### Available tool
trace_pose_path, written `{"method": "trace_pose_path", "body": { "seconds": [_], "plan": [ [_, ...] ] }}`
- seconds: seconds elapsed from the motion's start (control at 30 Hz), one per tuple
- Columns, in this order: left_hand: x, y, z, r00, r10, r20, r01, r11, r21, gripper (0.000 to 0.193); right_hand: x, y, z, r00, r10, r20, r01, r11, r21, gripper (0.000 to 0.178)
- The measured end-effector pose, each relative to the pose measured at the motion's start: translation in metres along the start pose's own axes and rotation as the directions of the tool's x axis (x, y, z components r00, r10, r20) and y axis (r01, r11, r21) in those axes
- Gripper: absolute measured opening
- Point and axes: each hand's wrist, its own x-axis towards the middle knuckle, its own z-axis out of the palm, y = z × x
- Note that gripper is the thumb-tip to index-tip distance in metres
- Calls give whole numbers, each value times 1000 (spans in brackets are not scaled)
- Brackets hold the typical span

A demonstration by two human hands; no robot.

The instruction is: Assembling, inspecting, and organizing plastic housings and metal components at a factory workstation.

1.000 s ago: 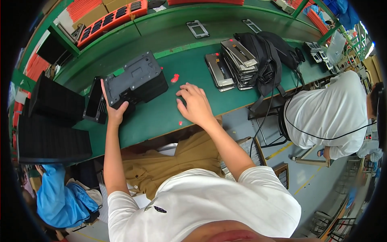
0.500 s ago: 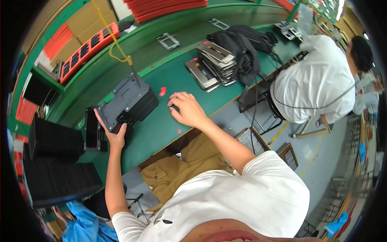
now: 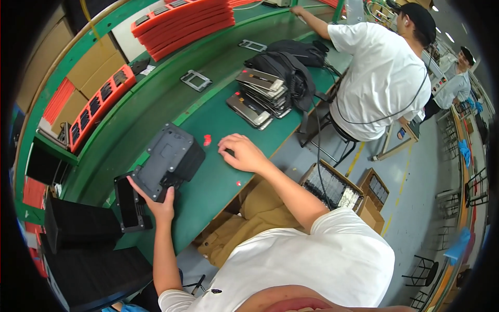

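Note:
My left hand (image 3: 160, 205) is closed round the near left end of a dark grey block of stacked plastic housings (image 3: 169, 156), its thumb and forefinger spread along the edge. The block rests on the green bench. Beside that hand stands a black open frame (image 3: 130, 203) with several corner blocks. My right hand (image 3: 244, 154) lies on the bench right of the block, fingers loosely bent, thumb apart, holding nothing visible. Small red scraps (image 3: 207, 140) lie between the block and my right hand.
Stacks of silver-edged flat panels (image 3: 249, 109) and a black bag (image 3: 291, 67) sit farther right. Tall black stacks (image 3: 80, 223) stand at left. A metal frame (image 3: 196, 80) lies on the back channel. A co-worker in white (image 3: 384, 78) sits beyond; boxes (image 3: 332, 184) are on the floor.
The view has shifted, bringing more of the floor and aisle into sight. The co-worker now sits more upright with an arm stretched to the left. My hands keep nearly the same pose.

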Motion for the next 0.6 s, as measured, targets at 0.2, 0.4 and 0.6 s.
{"method": "trace_pose_path", "body": {
  "seconds": [0.2, 0.4, 0.6],
  "plan": [
    [4, 3, -4, 999, -34, 23, 34, 999, 23, 128, 4, -5, -5, 999, 36, 9, -36, 999, -29, 9],
    [6, -7, -6, 998, -53, 24, 53, 999, 3, 134, 17, -7, -5, 999, 18, 29, -16, 998, -64, 9],
    [3, -7, -7, 997, -73, 34, 70, 995, 65, 139, 89, 5, -11, 995, 81, -63, -74, 992, 105, 11]
  ]
}}
